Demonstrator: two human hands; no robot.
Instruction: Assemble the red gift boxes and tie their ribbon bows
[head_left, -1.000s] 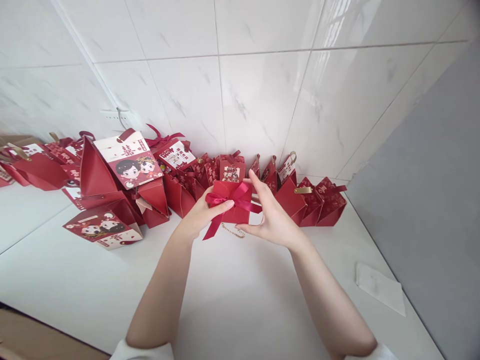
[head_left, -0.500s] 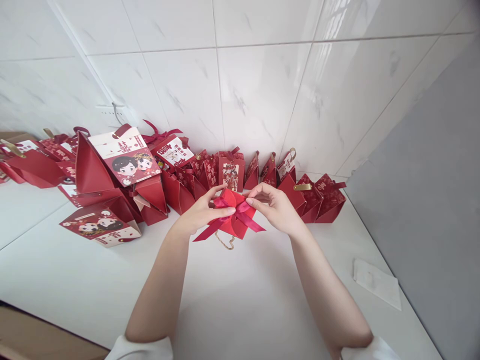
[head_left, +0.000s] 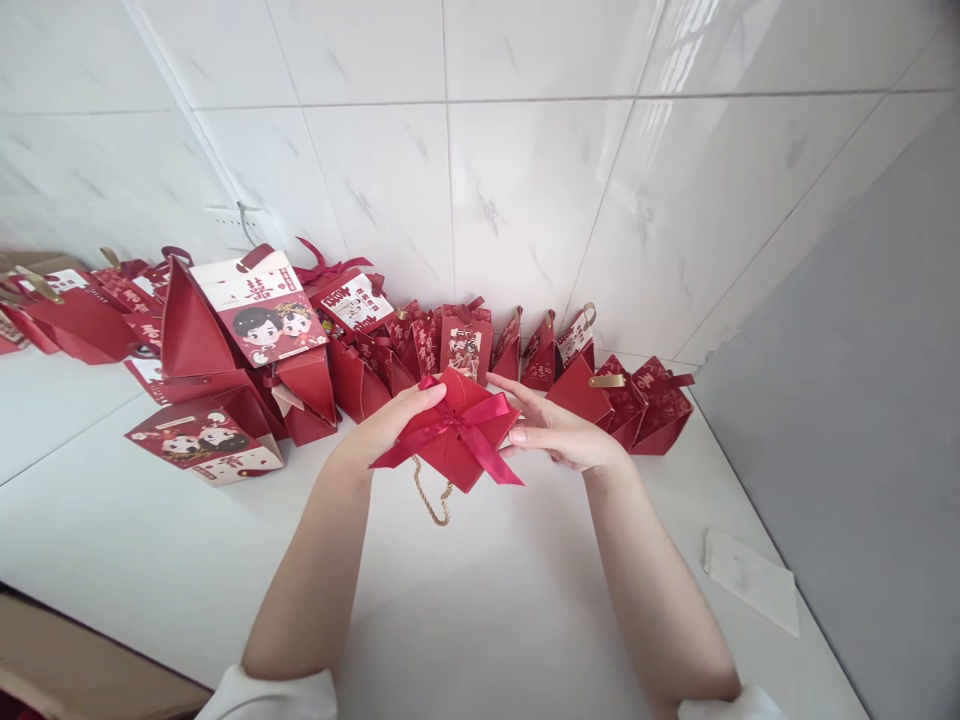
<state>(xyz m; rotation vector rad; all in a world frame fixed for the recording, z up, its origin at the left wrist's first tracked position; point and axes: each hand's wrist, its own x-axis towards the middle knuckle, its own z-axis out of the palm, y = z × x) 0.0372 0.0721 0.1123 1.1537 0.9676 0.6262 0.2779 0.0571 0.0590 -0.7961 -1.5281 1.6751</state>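
Observation:
A small red gift box [head_left: 466, 467] is held up over the table, its top toward me. A magenta ribbon [head_left: 484, 447] is tied in a bow across it, and a twisted gold cord [head_left: 431, 497] hangs from its lower side. My left hand [head_left: 386, 425] grips the box from the left, thumb on top, the other fingers hidden beneath. On the right, my right hand [head_left: 559, 428] holds the box's corner lightly, with the thumb at the edge and the index finger stretched behind it.
Several red boxes with handles [head_left: 540, 360] line the tiled wall [head_left: 525, 200]. Larger boxes with cartoon couples [head_left: 259, 315] are piled at the left. A white flat piece [head_left: 750, 578] lies near the table's right edge, beside a grey panel [head_left: 862, 380].
My left thumb has moved from the bow to the box's upper left edge. My right fingers have left the ribbon for the box's right corner. The box has turned and its top shows more fully.

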